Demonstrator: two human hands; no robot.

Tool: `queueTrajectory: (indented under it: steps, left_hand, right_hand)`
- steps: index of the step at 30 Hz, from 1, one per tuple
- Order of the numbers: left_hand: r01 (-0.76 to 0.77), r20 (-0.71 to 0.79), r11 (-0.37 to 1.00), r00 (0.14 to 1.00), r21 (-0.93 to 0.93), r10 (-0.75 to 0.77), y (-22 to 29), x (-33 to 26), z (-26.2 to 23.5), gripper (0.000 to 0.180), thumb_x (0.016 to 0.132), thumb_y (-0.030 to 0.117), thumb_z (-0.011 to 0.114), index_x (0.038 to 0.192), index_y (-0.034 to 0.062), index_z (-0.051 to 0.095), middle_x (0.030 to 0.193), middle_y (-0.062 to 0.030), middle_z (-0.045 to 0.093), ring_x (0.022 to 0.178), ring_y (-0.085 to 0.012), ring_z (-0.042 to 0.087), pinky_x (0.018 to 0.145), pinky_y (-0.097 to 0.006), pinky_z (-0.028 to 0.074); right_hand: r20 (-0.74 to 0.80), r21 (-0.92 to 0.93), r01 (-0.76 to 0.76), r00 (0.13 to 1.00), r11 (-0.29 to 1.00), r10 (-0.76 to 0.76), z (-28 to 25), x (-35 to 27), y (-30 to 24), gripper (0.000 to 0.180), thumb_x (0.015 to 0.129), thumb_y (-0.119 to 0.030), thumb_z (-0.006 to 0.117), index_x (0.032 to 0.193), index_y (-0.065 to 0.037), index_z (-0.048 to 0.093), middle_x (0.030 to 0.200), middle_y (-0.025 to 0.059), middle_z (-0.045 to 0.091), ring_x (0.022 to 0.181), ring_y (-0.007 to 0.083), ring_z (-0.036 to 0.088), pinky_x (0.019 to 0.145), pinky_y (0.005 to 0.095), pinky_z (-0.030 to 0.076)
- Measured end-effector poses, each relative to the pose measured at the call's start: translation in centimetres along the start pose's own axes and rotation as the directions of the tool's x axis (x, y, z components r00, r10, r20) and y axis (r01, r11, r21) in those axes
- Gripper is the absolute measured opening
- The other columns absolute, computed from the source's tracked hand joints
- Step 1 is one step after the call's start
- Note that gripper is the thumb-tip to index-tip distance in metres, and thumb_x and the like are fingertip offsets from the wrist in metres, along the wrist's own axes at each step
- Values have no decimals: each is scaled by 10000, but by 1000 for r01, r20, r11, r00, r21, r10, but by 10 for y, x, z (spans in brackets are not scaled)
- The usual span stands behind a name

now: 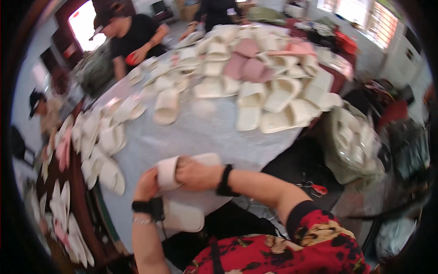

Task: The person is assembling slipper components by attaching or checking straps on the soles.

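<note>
My left hand (147, 185) and my right hand (197, 175) both grip one cream slipper (169, 171) just above the near edge of the grey table (191, 134). The slipper's sole end sticks out past my right hand. A second cream slipper (182, 218) lies flat on the table under my left wrist. Both wrists wear black bands.
A big heap of cream slippers (269, 98) with a few pink ones (246, 61) covers the far half of the table. More slippers (105, 150) line its left edge. A person in black (132, 39) works at the far left. A clear bag of slippers (353, 141) and red scissors (318, 188) sit right.
</note>
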State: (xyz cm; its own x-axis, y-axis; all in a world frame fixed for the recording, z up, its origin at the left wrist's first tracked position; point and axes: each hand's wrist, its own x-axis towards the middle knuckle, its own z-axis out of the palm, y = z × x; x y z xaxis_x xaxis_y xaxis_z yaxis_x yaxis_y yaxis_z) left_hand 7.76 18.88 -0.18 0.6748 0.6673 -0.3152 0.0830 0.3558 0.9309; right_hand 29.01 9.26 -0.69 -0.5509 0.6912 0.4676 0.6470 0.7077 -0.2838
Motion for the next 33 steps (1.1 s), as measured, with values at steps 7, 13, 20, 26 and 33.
queueTrajectory:
  steps: [7,13,20,26,33]
  left_hand:
    - [105,-119,958,983,-266,-140,1,-4,0,326,979,196,458,1193,-36,540,1102,-122,623,967,-214,624,823,-335,520]
    - [109,-195,962,968,-250,-161,2,-10,1,323,973,241,479,1158,-11,559,1009,-101,644,860,-202,642,732,-370,538]
    - [89,-141,970,982,-228,-123,-9,-3,-6,300,970,245,489,1137,12,576,952,-82,644,805,-191,637,680,-359,539]
    - [174,0,918,983,-357,-186,-5,-11,0,320,971,265,480,1174,32,563,1022,-95,656,875,-221,656,727,-390,548]
    - [162,23,919,986,-358,-165,-10,-7,-1,353,977,283,476,1203,25,557,1097,-95,633,950,-205,623,812,-362,515]
  right_hand:
    - [-1,-125,-4,1000,992,4,-23,-5,-11,347,772,-188,621,1069,-18,563,1044,131,591,1067,310,541,894,495,439]
    - [67,-83,-77,994,994,83,-9,10,-18,268,690,-117,604,926,9,617,971,156,587,1020,287,542,848,408,458]
    - [105,-119,-60,992,991,72,-7,14,-24,260,735,-102,540,949,12,632,1073,183,590,1107,343,490,1036,482,326]
    - [259,-163,-61,960,985,102,-13,20,-29,489,656,-250,625,1063,21,642,1180,208,574,1211,382,426,1079,486,255]
    - [224,-53,-76,971,996,86,-6,20,-24,664,662,-297,651,1273,-78,515,1302,187,502,1248,378,409,1075,498,252]
